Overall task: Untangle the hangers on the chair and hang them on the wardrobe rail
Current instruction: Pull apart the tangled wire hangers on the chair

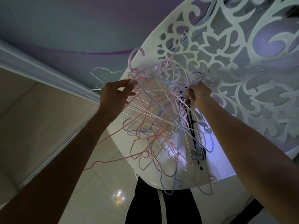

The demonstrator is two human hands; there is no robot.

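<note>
**A:** Head view, looking down: a person bends over a white chair (pixel 145 175) with a cut-out scroll back, both bare arms reaching into a tangle of hangers (pixel 161 123) in pink, white and blue wire. Where does the bundle sit?

**B:** Between the two sets of fingers, lifted partly off the seat, with its lower loops trailing toward the seat's near edge and one pink arm jutting out over the tiled floor (pixel 90 199). The left hand (pixel 114 97) is spread, its fingers (pixel 127 83) loosely parted and touching the pink and white wires at the bundle's left side; it looks to be sorting, not clamping. The right hand (pixel 199 92) is clenched around a bunch of hooks at the bundle's far right.

**A:** And the dark piece below the right fingers?

**B:** A black clip hanger (pixel 192 126), caught among the wires and hanging down from that grip. No wardrobe rail is in sight, so by my reading the task is at its start: nothing has been freed.

**A:** What could go wrong here?

**B:** Pulling the two sides apart would likely tighten the knot, since many hooks pass through other frames. Thin wire could bend. The trailing loops near the seat edge could snag the chair, or shake loose and drop to the floor, because only the right fingers hold firmly.
</note>
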